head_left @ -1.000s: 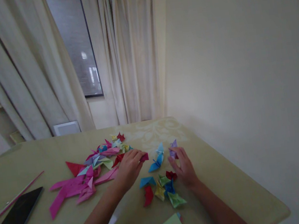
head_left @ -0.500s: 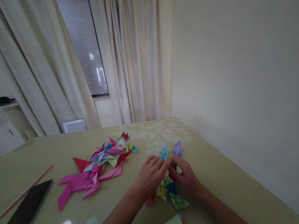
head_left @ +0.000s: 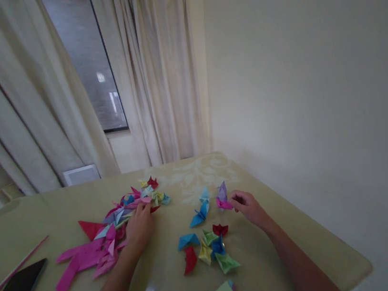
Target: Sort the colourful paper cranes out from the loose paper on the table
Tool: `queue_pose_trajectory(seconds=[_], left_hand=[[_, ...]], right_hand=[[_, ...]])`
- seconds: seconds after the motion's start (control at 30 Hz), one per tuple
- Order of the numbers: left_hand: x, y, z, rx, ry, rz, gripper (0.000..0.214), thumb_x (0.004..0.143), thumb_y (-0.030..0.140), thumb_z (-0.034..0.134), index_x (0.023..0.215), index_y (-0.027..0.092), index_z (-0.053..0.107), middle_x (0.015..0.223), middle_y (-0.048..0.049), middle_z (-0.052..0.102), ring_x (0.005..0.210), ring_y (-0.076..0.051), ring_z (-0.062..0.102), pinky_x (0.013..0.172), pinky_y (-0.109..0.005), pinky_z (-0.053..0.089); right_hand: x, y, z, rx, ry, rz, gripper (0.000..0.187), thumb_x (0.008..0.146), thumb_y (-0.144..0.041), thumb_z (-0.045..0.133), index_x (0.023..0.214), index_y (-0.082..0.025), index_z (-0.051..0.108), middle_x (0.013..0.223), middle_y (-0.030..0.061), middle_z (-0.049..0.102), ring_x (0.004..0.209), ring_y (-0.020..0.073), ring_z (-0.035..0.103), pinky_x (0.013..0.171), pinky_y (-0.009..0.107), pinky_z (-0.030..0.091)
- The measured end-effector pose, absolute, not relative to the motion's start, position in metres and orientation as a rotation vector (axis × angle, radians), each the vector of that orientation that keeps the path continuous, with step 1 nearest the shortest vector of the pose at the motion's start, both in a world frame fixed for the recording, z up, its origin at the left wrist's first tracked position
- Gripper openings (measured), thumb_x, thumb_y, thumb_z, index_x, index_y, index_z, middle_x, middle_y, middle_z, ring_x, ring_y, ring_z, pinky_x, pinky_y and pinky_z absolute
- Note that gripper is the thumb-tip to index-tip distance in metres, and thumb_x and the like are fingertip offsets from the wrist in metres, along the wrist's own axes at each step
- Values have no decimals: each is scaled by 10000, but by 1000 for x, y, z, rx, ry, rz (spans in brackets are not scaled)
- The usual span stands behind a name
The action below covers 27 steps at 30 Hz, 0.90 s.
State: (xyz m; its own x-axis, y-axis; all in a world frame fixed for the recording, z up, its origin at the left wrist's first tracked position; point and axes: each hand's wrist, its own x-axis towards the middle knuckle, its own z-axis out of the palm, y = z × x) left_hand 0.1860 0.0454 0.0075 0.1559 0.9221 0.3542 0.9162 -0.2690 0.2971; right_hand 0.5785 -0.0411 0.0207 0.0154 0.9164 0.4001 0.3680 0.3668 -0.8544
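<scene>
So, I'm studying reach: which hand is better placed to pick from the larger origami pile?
Likely the left hand, at that origami pile; the right hand, farther off, touches a magenta origami.

- Left hand point(head_left: 140, 226), over the table point(head_left: 262, 271): bare, slim-fingered, nails too small to tell.
- Right hand point(head_left: 248, 207), over the table: bare, slim-fingered too.
- Both forearms point(head_left: 117, 279), above the table: bare, slender, narrowing toward the wrists.
</scene>
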Motion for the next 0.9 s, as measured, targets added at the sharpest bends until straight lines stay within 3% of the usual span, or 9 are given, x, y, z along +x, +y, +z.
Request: queue_pose_trajectory(seconds=[0.13, 0.3, 0.47, 0.6, 0.67, 0.77, 0.9], left_hand=[[188, 53, 17, 2328, 1745, 815, 293, 941, 116, 463, 1103, 195, 693, 1276, -162, 702, 1218, -328, 652, 1052, -479, 509], [225, 55, 18, 2183, 1546, 787, 293, 972, 331, 489, 1106, 173, 696, 1137, -116, 773, 1001, -255, 731, 944, -398, 558], [254, 48, 16, 2035, 1398, 689, 304, 929, 411, 541, 1030, 169, 696, 1123, -127, 783, 1050, -262, 735, 929, -365, 564], [248, 35, 21, 1928, 1281, 589, 480, 970, 600, 448, 1084, 190, 670, 1071, -89, 788, 955, -241, 746, 777, -333, 598], [241, 28, 23, 1886, 1239, 545, 551, 952, 672, 458, 1155, 197, 650, 1099, -84, 778, 954, -242, 740, 730, -324, 597], [243, 22, 21, 1807, 1077, 489, 666, 839, 635, 678, 1344, 213, 579, 1239, -89, 742, 1058, -246, 721, 824, -328, 593], [271, 25, 13, 1797, 912, 471, 908, 729, 467, 815, 1512, 195, 445, 1444, -178, 635, 1080, -259, 721, 836, -335, 599]], right_hand=[[592, -45, 20, -1250, -1674, 816, 308, 856, -466, 749, 771, -170, 753, 678, 8, 667, 618, 157, 568, 603, 275, 411], [615, -51, 19, -1313, -1762, 906, 289, 809, -465, 806, 790, -177, 815, 690, 25, 726, 611, 171, 609, 589, 274, 428], [620, -39, -1, -1379, -1743, 664, 411, 894, -562, 680, 766, -186, 785, 717, 37, 718, 665, 200, 635, 630, 305, 500], [606, -13, -26, -1408, -1526, 257, 546, 896, -630, 667, 1226, -199, 724, 1222, 140, 695, 1006, 271, 674, 854, 416, 580], [601, 1, -35, -1393, -1532, 158, 664, 875, -655, 691, 1386, -234, 644, 1432, 163, 598, 1278, 324, 596, 1057, 513, 520], [597, 20, -40, -1393, -1611, 198, 705, 886, -682, 666, 1436, -243, 610, 1504, 155, 564, 1458, 349, 462, 1220, 597, 352], [594, 27, -39, -1411, -1675, 323, 671, 902, -641, 652, 1425, -222, 623, 1444, 161, 630, 1352, 340, 583, 1192, 553, 415]])
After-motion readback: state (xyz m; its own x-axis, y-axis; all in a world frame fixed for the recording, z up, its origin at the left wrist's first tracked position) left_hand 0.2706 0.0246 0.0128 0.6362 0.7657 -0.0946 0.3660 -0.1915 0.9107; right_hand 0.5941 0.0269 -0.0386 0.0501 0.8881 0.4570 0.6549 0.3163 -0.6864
